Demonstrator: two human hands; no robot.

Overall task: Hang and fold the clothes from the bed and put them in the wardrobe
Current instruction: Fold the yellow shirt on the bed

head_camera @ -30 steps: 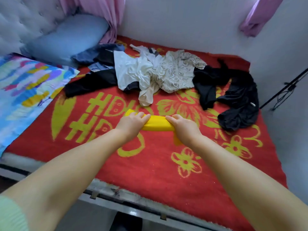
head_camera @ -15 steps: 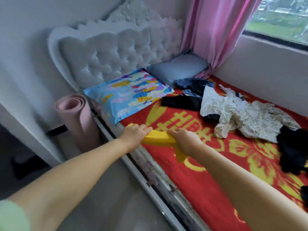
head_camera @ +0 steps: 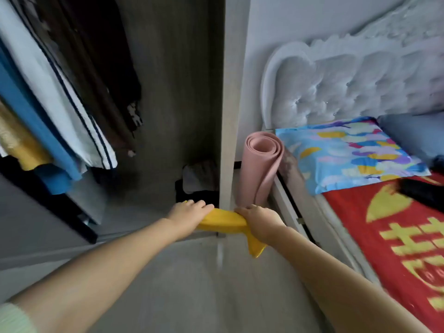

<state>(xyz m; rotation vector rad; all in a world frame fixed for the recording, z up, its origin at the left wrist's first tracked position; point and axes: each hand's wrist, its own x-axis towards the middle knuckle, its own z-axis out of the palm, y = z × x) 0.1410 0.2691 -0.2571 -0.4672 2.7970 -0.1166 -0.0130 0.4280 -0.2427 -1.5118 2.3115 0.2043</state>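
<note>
- Both hands carry a folded yellow cloth [head_camera: 222, 221] out in front of the body, level, above the grey floor [head_camera: 197, 284].
- Left hand [head_camera: 189, 210] grips the cloth's left end, palm down, fingers curled over the top edge.
- Right hand [head_camera: 258, 219] grips the right end the same way; a loose corner of the cloth hangs down below the wrist.
- Straight ahead stands the wardrobe [head_camera: 225, 97], its pale side panel just beyond the cloth and its dark inside open to the left.
- Hanging clothes [head_camera: 60, 97] fill the upper left of the wardrobe: blue, white with dark stripes, brown, some yellow.
- Low inside, near the panel, sits a small pile of folded things [head_camera: 199, 176]; too dim to tell more.
- A rolled pink mat [head_camera: 262, 164] stands upright between the panel and the bed [head_camera: 384, 236].
- On the bed lie a red blanket with yellow figures, a multicoloured pillow [head_camera: 353, 152], a grey-blue pillow [head_camera: 413, 133] and a dark garment [head_camera: 422, 191] at the right edge.
- A white tufted headboard [head_camera: 348, 80] rises behind the pillows.
</note>
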